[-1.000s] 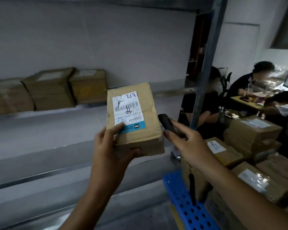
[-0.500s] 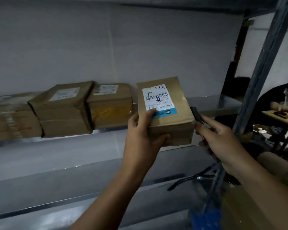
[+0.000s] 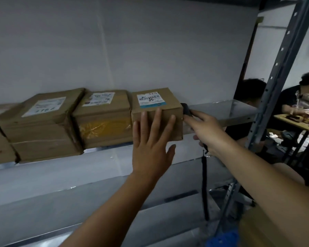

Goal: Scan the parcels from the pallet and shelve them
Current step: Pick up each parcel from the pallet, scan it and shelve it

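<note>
While left hand [image 3: 150,148] spreads flat against the parcel [image 3: 178,130], right hand [image 3: 205,132] grips a half-hidden scanner [image 3: 185,109], label [image 3: 151,99] blurred.

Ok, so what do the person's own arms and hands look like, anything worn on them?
The left forearm and right forearm are bare, with no sleeve in view. The left hand and right hand wear no gloves, and no watch, bracelet or ring shows. A black strap hangs down below the right wrist.
</note>
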Available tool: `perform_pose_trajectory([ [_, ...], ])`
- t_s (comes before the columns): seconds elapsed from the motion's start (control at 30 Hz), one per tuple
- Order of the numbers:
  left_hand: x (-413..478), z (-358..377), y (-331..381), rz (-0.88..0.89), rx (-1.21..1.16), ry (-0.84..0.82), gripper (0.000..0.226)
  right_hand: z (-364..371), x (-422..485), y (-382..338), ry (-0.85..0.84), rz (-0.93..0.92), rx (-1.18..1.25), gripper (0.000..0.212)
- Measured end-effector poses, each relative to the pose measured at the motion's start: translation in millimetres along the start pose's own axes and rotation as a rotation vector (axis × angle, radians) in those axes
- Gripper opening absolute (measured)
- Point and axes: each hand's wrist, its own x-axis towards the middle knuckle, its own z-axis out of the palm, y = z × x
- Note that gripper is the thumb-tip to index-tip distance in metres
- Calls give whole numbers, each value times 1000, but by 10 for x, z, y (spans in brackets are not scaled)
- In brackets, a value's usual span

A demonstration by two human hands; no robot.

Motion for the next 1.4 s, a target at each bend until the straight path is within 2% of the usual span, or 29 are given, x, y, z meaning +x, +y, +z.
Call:
perform_pose_trajectory([
  [0.2, 196, 45, -33, -155, 50, -278, 101, -389, -233, 33, -40, -55, -115, 48],
  [0.27, 208, -43, 126, -228, -14, -317, 98, -728, -570, 89, -73, -106, -263, 56],
  [0.37, 51, -201, 537, -333, -235, -286, 87, -1363, -1254, 182, -121, -107, -510, 67],
  [0.47, -373, -325, 1204, -299, -558, -242, 73, -2042, -2032, 314, -120, -20, -563, 69],
  [0.57, -882, -520, 2161, -239, -887, -317, 60, -2703, -2852, 432, -33, 70, -564, 68],
  [0.67, -1387, -825, 3254, -141, -1183, -453, 41, -3278, -3658, 522, 144, 159, -544, 70],
  [0.73, -1667, -1027, 3927, -80, -1362, -573, 43, -3609, -4152, 574, 271, 219, -501, 70],
  [0.83, -1953, -1250, 4706, 50, -1499, -697, 42, -4056, -4855, 692, 447, 341, -452, 65],
  [0.93, -2056, -1283, 5209, 176, -1557, -768, 39, -4392, -5431, 848, 620, 496, -349, 74],
  [1.03, -2121, -1194, 5615, 286, -1555, -870, 48, -4617, -5858, 1033, 793, 600, -294, 75],
  [1.13, -2237, -1049, 5998, 381, -1589, -978, 39, -4736, -6102, 1263, 897, 674, -305, 74],
  [1.2, -2305, -927, 6262, 435, -1590, -1048, 43, -4783, -6175, 1405, 944, 733, -327, 72],
  [1.3, -2373, -729, 6677, 535, -1517, -1066, 63, -4827, -6195, 1560, 999, 819, -349, 76],
  [1.4, -2431, -582, 7058, 521, -1444, -1130, 92, -4851, -6155, 1669, 1013, 868, -336, 78],
])
